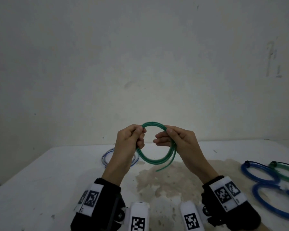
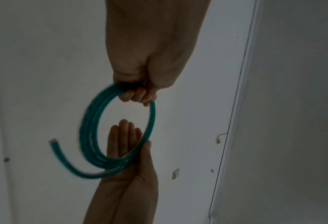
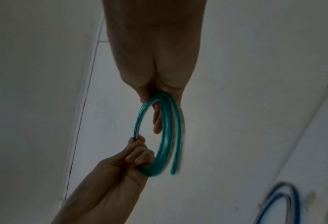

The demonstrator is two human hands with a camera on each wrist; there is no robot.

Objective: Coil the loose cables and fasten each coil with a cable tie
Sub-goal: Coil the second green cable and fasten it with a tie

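A green cable (image 1: 150, 161) is wound into a round coil of several turns and held up above the white table (image 1: 40, 180). My left hand (image 1: 137, 137) grips the coil's left side with curled fingers (image 2: 136, 95). My right hand (image 1: 165, 135) holds the right side. Its thumb (image 2: 146, 145) presses the turns against straight fingers (image 2: 124, 133) that reach through the loop. The cable's loose end (image 1: 158, 170) hangs free below the coil. In the right wrist view the green cable (image 3: 166, 128) runs from the right hand (image 3: 156, 109) down to the left hand (image 3: 138, 156).
A loose blue-and-clear cable (image 1: 107, 157) lies on the table behind my left wrist. At the right edge lie three tied coils: blue (image 1: 257, 174), green (image 1: 287, 175) and blue (image 1: 274, 205). A brown stain (image 1: 165, 182) marks the table's middle. A bare wall stands behind.
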